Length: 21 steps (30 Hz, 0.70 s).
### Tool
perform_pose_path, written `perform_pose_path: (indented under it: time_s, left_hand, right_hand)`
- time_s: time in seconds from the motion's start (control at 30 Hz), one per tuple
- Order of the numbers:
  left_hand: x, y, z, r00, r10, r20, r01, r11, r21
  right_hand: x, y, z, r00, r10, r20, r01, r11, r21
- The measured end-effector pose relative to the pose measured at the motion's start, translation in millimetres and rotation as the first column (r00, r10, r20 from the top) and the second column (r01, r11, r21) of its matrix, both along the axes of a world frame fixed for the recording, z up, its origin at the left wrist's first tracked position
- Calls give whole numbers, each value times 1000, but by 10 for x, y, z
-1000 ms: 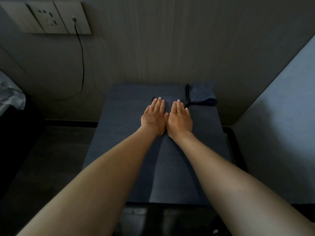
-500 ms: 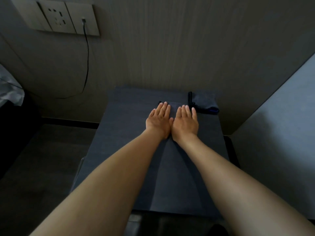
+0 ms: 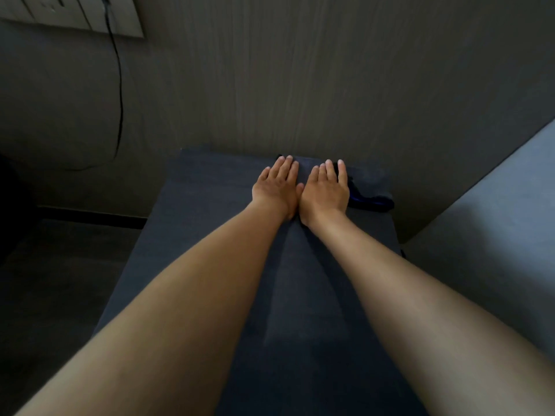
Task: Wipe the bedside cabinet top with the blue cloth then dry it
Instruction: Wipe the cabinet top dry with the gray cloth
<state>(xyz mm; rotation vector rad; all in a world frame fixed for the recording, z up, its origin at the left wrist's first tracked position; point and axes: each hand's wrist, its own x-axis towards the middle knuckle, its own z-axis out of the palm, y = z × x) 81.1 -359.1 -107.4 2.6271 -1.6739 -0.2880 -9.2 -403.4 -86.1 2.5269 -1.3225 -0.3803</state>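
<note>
Head view: left hand (image 3: 277, 189) and right hand (image 3: 326, 190) lie flat, fingers spread, side by side on the cabinet top (image 3: 195, 205) near its back edge; a cloth (image 3: 371, 192) sits just right.

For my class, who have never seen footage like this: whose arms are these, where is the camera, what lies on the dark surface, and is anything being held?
There is no machine here. A person wears a wide-angle camera on the head, looking forward and down, so the two bare forearms reach in from the bottom of the single picture. The left hand and right hand lie flat, palms down, side by side near the far edge of the bedside cabinet top, which stands against a wall. The fingers are stretched out, gripping nothing. They seem to press on a dark cloth spread beneath them, though in this dim light its edges are hard to make out. Beside the right hand lies a bunched cloth with a blue edge. On the wall, upper left, a black cable hangs from a socket panel.
</note>
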Motion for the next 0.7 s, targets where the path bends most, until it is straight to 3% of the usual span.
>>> perform_pose_path:
  time_s: [0.7]
  left_hand:
    - [1437,1256,69,987,157,-13,-155,984,86]
  right_hand:
    - [1442,1071,-134,945,97,313,-165,967,196]
